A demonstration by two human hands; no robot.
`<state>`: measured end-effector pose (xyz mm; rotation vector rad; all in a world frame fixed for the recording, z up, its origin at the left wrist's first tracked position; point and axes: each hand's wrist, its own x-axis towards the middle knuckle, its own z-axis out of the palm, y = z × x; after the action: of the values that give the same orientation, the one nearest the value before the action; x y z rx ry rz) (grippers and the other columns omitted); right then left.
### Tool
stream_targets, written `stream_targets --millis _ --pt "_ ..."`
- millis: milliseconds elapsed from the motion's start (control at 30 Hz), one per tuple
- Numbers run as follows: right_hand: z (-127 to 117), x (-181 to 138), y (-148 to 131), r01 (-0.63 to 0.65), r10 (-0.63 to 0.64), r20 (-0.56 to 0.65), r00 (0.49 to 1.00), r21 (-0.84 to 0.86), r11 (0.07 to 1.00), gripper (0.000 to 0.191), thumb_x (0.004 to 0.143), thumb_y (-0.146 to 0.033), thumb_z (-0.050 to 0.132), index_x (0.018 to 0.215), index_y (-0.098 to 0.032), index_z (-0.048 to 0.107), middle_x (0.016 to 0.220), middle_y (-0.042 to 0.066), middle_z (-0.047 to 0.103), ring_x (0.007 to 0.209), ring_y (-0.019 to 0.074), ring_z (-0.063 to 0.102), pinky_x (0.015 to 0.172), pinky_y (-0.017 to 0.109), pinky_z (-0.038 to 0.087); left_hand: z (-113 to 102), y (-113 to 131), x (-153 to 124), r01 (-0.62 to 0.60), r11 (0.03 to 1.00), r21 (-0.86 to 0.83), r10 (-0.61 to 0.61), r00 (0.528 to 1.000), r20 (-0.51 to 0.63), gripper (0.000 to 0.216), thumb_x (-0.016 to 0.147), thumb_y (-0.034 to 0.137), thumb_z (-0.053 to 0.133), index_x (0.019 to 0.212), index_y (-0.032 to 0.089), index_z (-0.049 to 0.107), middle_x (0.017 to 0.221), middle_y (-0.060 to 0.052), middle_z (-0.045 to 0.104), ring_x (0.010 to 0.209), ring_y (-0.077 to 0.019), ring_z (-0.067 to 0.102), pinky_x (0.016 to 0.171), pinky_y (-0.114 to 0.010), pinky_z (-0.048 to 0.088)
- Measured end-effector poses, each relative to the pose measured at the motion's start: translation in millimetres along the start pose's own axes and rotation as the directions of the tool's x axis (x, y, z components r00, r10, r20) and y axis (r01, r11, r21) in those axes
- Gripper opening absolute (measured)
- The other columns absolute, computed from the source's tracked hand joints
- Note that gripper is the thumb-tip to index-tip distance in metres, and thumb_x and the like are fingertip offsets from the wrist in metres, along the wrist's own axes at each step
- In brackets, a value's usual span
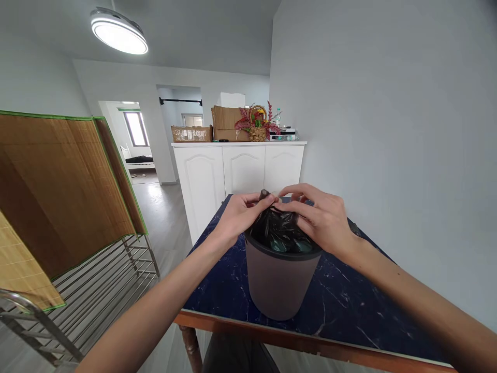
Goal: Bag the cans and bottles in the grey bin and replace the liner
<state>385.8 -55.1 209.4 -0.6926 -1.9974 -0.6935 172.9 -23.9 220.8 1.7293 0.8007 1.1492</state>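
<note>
A grey-brown trash can [281, 287] with a dark rim stands upright on a dark blue marbled table [217, 290]. Gathered inside its mouth is a black trash bag [274, 223], its top drawn up above the rim. My left hand [243, 212] pinches the bunched top of the bag between thumb and fingers. From the right, my right hand [320, 215] grips the same bunched plastic, fingertips close to those of the left. What lies within the bag is hidden, as is part of the bag behind the fingers.
Beyond the table, a white cabinet [202, 181] carries cardboard boxes [230, 124], a wicker basket with flowers [257, 133] and bottles. At left, a bamboo mat [70, 181] hangs by a metal rack [104, 280]. A grey wall [388, 129] rises along the right.
</note>
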Motion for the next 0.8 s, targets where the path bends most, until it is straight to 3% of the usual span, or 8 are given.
stream_targets --millis 100,267,367,500,600,700,800 --pt "-10 -6 -2 -0.03 0.023 0.063 0.998 0.113 0.993 0.043 0.095 -0.002 0.047 0.11 -0.028 0.078 0.13 0.007 0.075 0.094 0.0211 0.072 0.075 0.037 0.056 -10 -8 4 -0.031 0.99 0.138 0.037 0.998 -0.045 0.037 0.091 0.057 0.075 0.102 0.023 0.086 0.104 -0.007 0.084 0.106 -0.0287 0.075 0.087 -0.037 0.057" --pt "-33 -22 -12 -0.118 0.078 0.199 0.977 0.194 0.974 0.042 0.092 -0.002 0.051 0.109 -0.028 0.078 0.129 0.007 0.075 0.105 0.028 0.067 0.085 0.049 0.057 -30 -27 19 -0.074 0.921 0.384 0.119 0.988 -0.095 0.033 0.088 0.055 0.075 0.087 0.025 0.086 0.108 -0.007 0.085 0.113 -0.0335 0.074 0.095 -0.042 0.055" --pt "-47 -34 -20 -0.265 0.201 0.26 0.944 0.243 0.933 0.034 0.097 -0.01 0.055 0.107 -0.031 0.08 0.129 0.006 0.074 0.11 0.0295 0.065 0.077 0.044 0.06 -37 -40 28 -0.045 0.896 0.441 0.099 0.99 -0.1 0.033 0.087 0.056 0.075 0.081 0.025 0.085 0.104 -0.008 0.085 0.11 -0.0336 0.075 0.093 -0.042 0.054" --pt "-61 -47 -26 -0.481 0.375 0.351 0.858 0.292 0.827 0.019 0.099 -0.03 0.064 0.099 -0.036 0.082 0.128 0.007 0.074 0.107 0.0303 0.066 0.045 0.029 0.049 -41 -45 31 -0.043 0.893 0.448 0.1 0.989 -0.105 0.031 0.088 0.054 0.075 0.079 0.025 0.085 0.1 -0.006 0.085 0.109 -0.0314 0.075 0.095 -0.041 0.052" --pt "-65 -47 -22 -0.589 0.465 0.387 0.796 0.324 0.74 0.014 0.095 -0.041 0.074 0.087 -0.032 0.08 0.126 0.008 0.074 0.1 0.0284 0.069 0.052 0.031 0.053 -41 -36 26 -0.073 0.906 0.418 0.127 0.986 -0.105 0.031 0.09 0.053 0.073 0.085 0.026 0.086 0.102 -0.005 0.085 0.105 -0.0285 0.074 0.09 -0.038 0.052" --pt "-59 -37 -13 -0.687 0.52 0.46 0.72 0.365 0.628 0.035 0.094 -0.052 0.075 0.073 -0.026 0.067 0.12 0.009 0.076 0.094 0.0249 0.07 0.064 0.033 0.057 -37 -21 21 -0.103 0.924 0.369 0.162 0.978 -0.133 0.035 0.091 0.055 0.073 0.094 0.024 0.087 0.093 -0.005 0.083 0.091 -0.0249 0.072 0.078 -0.035 0.051" --pt "-40 -20 -5 -0.74 0.483 0.594 0.643 0.32 0.592 0.032 0.096 -0.058 0.068 0.094 -0.026 0.069 0.112 0.008 0.077 0.085 0.0219 0.07 0.069 0.034 0.056 -28 -7 17 -0.14 0.932 0.334 0.201 0.967 -0.156 0.037 0.091 0.056 0.074 0.094 0.022 0.087 0.082 -0.004 0.079 0.077 -0.0205 0.065 0.07 -0.032 0.047"
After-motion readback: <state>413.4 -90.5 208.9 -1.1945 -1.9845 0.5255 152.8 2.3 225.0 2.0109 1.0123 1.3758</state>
